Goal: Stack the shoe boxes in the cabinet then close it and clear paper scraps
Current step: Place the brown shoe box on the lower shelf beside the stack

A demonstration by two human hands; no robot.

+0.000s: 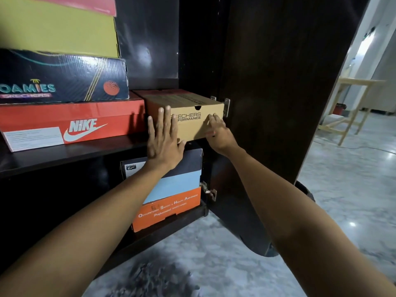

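Head view, cabinet shelf (pixel 64 155), left to right. Red Nike box (pixel 70 123) under dark Skechers box (pixel 62 78), yellow box (pixel 57 28) above. Left hand (pixel 164 138), fingers straight and spread, flat against front of tan Skechers box (pixel 192 123) on shelf edge. Right hand (pixel 218 131), fingers curled at box's right corner; whether they grip, can't tell. Open door (pixel 278 82) just right. Below: dark box (pixel 188 166) on orange box (pixel 169 209). Wooden table (pixel 351 108) far right.

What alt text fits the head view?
Both hands, left hand flat and right hand at the right edge, push a tan Skechers box onto the cabinet shelf beside a red Nike box; the cabinet door stands open.
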